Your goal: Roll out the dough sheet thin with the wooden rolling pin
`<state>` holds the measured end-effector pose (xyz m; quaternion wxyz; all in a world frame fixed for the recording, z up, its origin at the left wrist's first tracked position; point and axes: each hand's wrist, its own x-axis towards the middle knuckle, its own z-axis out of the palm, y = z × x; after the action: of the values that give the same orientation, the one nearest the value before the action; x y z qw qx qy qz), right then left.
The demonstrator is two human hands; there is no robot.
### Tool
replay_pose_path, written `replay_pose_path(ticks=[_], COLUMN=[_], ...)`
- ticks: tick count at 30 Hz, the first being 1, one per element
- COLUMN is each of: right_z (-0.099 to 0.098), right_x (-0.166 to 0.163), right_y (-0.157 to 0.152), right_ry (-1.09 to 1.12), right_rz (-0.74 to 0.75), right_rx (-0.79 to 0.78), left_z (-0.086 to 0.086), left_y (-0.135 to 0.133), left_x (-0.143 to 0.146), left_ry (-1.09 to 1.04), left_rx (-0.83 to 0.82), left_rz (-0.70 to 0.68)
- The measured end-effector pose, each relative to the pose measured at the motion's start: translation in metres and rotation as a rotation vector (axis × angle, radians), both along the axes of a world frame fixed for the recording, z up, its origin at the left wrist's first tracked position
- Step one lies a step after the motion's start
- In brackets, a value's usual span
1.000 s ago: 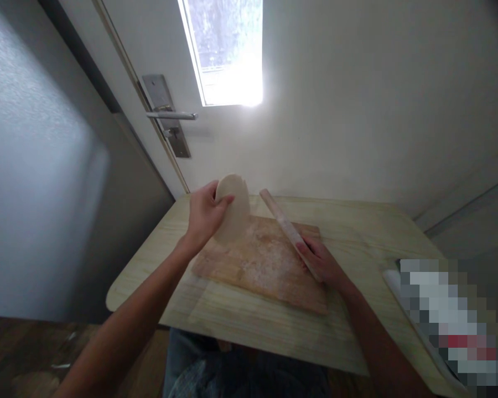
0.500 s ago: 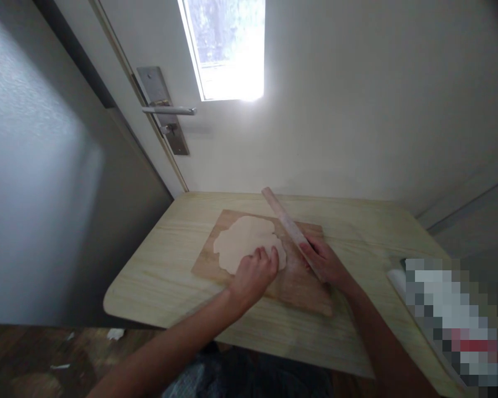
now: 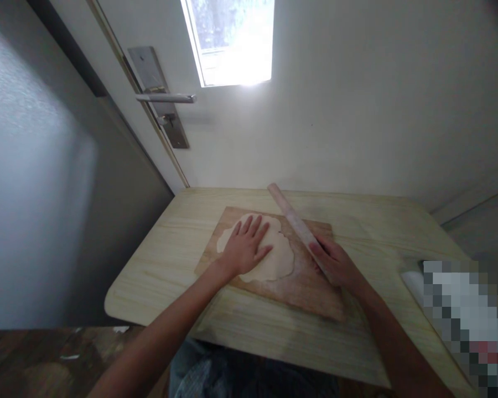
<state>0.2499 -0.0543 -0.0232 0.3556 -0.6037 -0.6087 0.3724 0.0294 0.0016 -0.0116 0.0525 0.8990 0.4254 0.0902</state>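
A flat, uneven sheet of pale dough [image 3: 276,257] lies on a wooden board [image 3: 311,296] dusted with flour. My left hand [image 3: 244,247] rests palm down over the dough's left part, fingers spread, hiding some of it. In my right hand [image 3: 335,261] is a wooden rolling pin [image 3: 292,215], gripped near its lower end. The pin slants up and to the left along the board's right side, beside the dough, its far end reaching past the board's back edge.
The board sits on a light wooden table [image 3: 157,265] against a pale door with a metal handle [image 3: 166,98]. A blurred-out object [image 3: 465,309] lies at the table's right. A grey panel [image 3: 37,221] stands to the left.
My left hand has gone from curled fingers at the dough's near right edge to lying flat and spread on its left part. My right hand still holds the rolling pin; the view has shifted slightly.
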Motion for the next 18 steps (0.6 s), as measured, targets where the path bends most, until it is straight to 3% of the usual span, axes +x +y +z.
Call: replay_pose_path(ticks=[2,5,12,18], right_z=[0.0,0.0,0.0,-0.001], right_x=[0.0,0.0,-0.001,0.0], right_y=[0.0,0.001,0.0,0.002], right_ry=[-0.02,-0.021,0.022,0.011], right_rz=[-0.008,-0.018,-0.026,-0.002], right_rx=[-0.007,-0.012,-0.045,-0.034], left_z=[-0.009,-0.01,0.0,-0.002], left_y=[0.002,0.0,-0.013,-0.021], left_x=[0.001,-0.001,-0.017,-0.014], left_ry=[-0.01,-0.027,0.016,0.032], left_rx=[0.004,0.002,-0.019,-0.013], left_rz=[0.007,0.0,-0.306,-0.258])
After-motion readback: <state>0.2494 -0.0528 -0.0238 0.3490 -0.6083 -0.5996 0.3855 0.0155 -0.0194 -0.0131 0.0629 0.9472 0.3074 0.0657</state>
